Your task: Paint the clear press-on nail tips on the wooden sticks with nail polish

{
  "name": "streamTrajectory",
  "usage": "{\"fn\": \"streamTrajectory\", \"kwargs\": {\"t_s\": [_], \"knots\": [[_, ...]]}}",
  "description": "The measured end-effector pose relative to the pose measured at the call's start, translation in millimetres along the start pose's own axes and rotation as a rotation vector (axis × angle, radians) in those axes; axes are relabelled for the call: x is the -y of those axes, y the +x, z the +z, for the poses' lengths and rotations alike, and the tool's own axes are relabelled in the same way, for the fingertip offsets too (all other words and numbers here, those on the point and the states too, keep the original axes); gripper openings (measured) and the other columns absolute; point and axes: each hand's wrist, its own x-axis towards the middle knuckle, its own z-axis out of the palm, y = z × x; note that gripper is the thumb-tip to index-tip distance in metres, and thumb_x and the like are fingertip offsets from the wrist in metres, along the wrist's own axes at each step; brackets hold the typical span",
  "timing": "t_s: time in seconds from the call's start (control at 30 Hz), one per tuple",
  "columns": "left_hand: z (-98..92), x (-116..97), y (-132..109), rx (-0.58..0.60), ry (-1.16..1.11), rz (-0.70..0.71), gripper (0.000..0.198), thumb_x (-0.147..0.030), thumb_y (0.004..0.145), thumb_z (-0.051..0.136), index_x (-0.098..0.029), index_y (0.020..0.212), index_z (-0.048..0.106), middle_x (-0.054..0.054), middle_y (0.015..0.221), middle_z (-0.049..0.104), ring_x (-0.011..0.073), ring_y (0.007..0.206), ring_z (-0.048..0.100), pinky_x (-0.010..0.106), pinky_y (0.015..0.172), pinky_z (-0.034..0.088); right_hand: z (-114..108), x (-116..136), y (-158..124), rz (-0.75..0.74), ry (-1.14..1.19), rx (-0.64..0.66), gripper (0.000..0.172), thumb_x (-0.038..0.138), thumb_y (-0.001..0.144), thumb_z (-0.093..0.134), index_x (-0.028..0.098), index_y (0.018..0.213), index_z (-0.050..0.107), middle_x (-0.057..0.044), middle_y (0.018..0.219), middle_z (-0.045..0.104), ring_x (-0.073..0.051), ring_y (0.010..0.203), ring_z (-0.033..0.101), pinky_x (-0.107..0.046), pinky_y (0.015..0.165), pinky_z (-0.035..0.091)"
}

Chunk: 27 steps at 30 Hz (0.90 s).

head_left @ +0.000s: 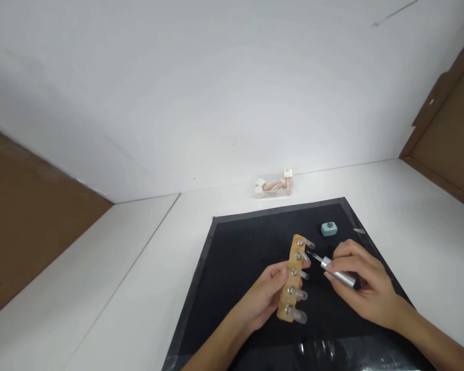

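Head view: I observe the left hand [268,289] pinching a wooden nail-tip holder [296,264], thumb on its face, tilted above the black mat [247,242]. The right hand [365,281] grips a silver-handled nail-polish brush [339,272] pen-fashion, fingers closed, bristles near the far clear tips [300,294]. Beyond sit a mint bottle [328,229] and clear tray [272,195].

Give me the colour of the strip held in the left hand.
The strip is yellowish tan, best seen in the head view.

White table [425,242] holding clear box [272,194], black mat [251,245] with teal container [328,230]
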Motion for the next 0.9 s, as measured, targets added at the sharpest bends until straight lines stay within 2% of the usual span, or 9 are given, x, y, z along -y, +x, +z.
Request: {"fn": "streamTrajectory", "kwargs": {"t_s": [0.3,0.6,0.9], "knots": [[1.1,1.4,-0.5,-0.019,0.023,-0.026,0.055,-0.056,0.061,0.074,-0.011,0.094,0.071,0.002,0.062,0.056,0.0086,0.053,0.048,0.024,0.058,0.039,-0.8,2.4,3.4,-0.025,0.009,0.045,0.027,-0.001,0.078,0.051,0.022,0.091,0.057,0.000,0.072,0.050,-0.012,0.057,0.053,-0.024,0.047,0.046],[3.1,0.0,0.3,-0.031,0.024,-0.019,0.057,-0.055,0.060,0.075,-0.012,0.096,0.071,0.001,0.063,0.056,0.0072,0.052,0.047,0.023,0.057,0.038,-1.1,0.1,1.7,-0.024,0.015,0.098,0.026,-0.001,0.077,0.048,0.021,0.088,0.057,0.000,0.073,0.049,-0.012,0.057,0.053,-0.024,0.047,0.045],[1.1,-0.4,0.2,-0.023,0.001,-0.007,0.057,-0.055,0.061,0.074,-0.011,0.098,0.070,0.002,0.064,0.056,0.0095,0.055,0.051,0.024,0.057,0.040,-1.3,-0.3,1.7,-0.046,0.018,0.118,0.029,-0.004,0.076,0.047,0.020,0.088,0.057,0.000,0.072,0.045,-0.011,0.059,0.048,-0.023,0.047,0.041]]}}
